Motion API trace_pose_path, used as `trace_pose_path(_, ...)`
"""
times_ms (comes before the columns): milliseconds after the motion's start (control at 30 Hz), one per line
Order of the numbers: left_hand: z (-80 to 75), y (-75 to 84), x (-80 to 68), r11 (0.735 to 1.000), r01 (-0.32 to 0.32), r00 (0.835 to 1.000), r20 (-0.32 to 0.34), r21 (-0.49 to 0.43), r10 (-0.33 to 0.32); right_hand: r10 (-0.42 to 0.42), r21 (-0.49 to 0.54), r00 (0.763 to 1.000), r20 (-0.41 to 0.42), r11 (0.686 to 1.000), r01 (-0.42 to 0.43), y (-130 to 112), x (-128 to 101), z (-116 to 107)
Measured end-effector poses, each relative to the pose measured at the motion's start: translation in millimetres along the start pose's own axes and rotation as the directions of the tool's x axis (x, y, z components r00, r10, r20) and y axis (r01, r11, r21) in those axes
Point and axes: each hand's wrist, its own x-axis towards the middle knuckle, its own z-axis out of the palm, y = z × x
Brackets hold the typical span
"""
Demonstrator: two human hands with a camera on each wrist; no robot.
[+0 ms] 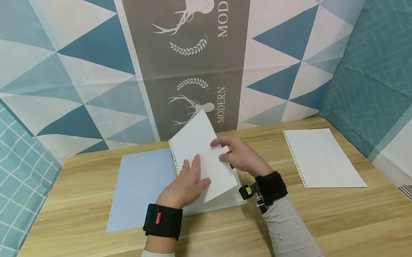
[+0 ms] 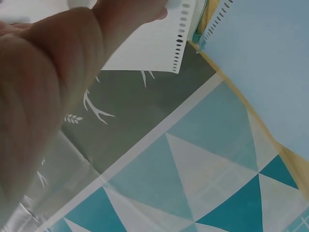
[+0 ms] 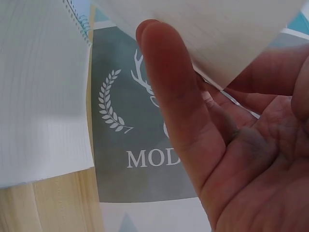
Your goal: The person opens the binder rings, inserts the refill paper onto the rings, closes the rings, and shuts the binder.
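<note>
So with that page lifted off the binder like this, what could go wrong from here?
The raised sheet is pinched near its right edge by the right hand, so its punched holes could tear if it is pulled hard. The left hand presses flat on the sheet; uneven pressure could crease it. The loose sheet lying apart at the right could be brushed off the table.

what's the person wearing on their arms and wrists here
Both arms are in light grey long sleeves. The left hand is bare, with a wide black wrist strap carrying a small red tag. The right hand is bare too, with a matching black strap that has a small black and yellow device clipped at its side.
</note>
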Motion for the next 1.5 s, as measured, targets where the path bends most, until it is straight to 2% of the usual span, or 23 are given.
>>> trace_pose_path(500, -0.6, 4.9, -1.3, 0.999, 0.039, 0.999, 0.034, 0.018, -0.04, -0.001, -0.003, 1.0, 0.016, 1.0, 0.001, 5, 1, -2)
trace_pose_path(800, 0.6, 6.9, -1.7, 1.0, 0.025, 0.998, 0.051, 0.005, -0.025, 0.041, 0.032, 0.998, 0.042, 0.999, -0.042, 9, 1, -3)
trace_pose_path(1233, 0.2, 14.3, -6.3, 1.0, 0.027, 0.995, 0.094, -0.004, -0.026, 0.039, 0.016, 0.998, 0.047, 0.999, -0.04, 10, 1, -5)
trace_pose_path(1500, 0.0, 11.1, -5.5, 0.999, 0.031, 0.994, 0.102, 0.013, -0.032, 0.065, 0.022, 0.997, 0.051, 0.998, -0.067, 12, 2, -5)
